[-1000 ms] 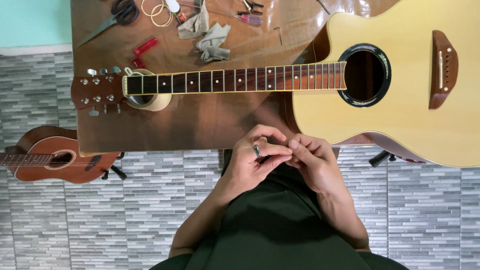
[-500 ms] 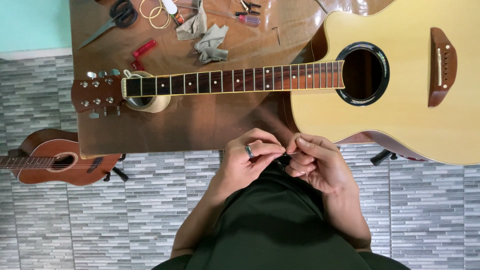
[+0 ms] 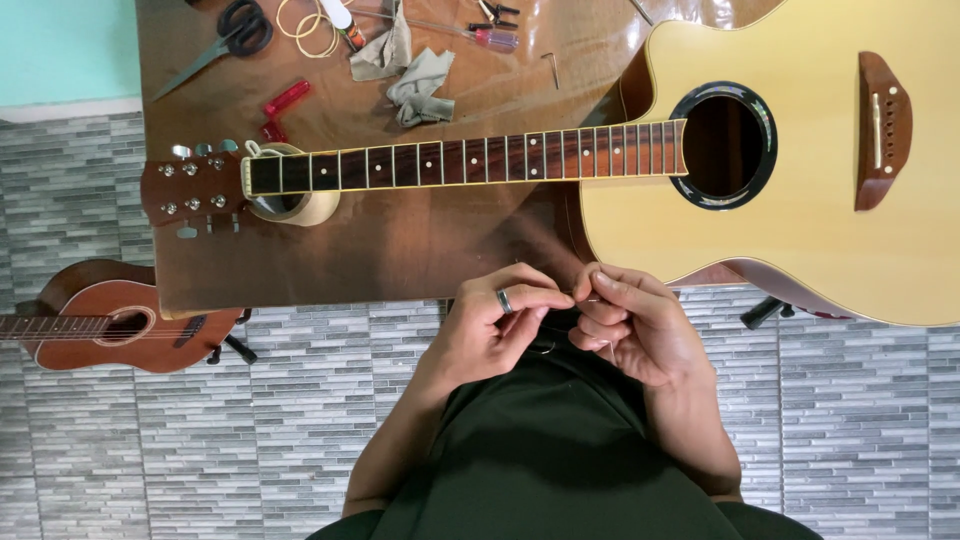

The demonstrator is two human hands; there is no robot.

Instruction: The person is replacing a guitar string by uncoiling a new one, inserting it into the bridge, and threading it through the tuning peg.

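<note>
A pale acoustic guitar [image 3: 800, 230] without strings lies flat across a brown table [image 3: 420, 250], its neck [image 3: 470, 160] resting on a roll of tape [image 3: 300, 205] near the headstock [image 3: 190, 190]. Just below the table's near edge, above my lap, my left hand [image 3: 495, 325], with a ring on one finger, and my right hand [image 3: 635, 325] meet fingertip to fingertip. Both pinch a thin wire, a guitar string [image 3: 580, 297], that is barely visible between them.
At the far side of the table lie black-handled scissors [image 3: 225, 35], a coiled string [image 3: 310, 25], a grey cloth [image 3: 410, 70], a red tool [image 3: 280, 105], a screwdriver [image 3: 480, 38] and pliers. A small brown guitar [image 3: 110, 325] stands on the tiled floor at left.
My two hands have shifted slightly right and down along the table edge, still working the thin string together. The guitar has not moved.
</note>
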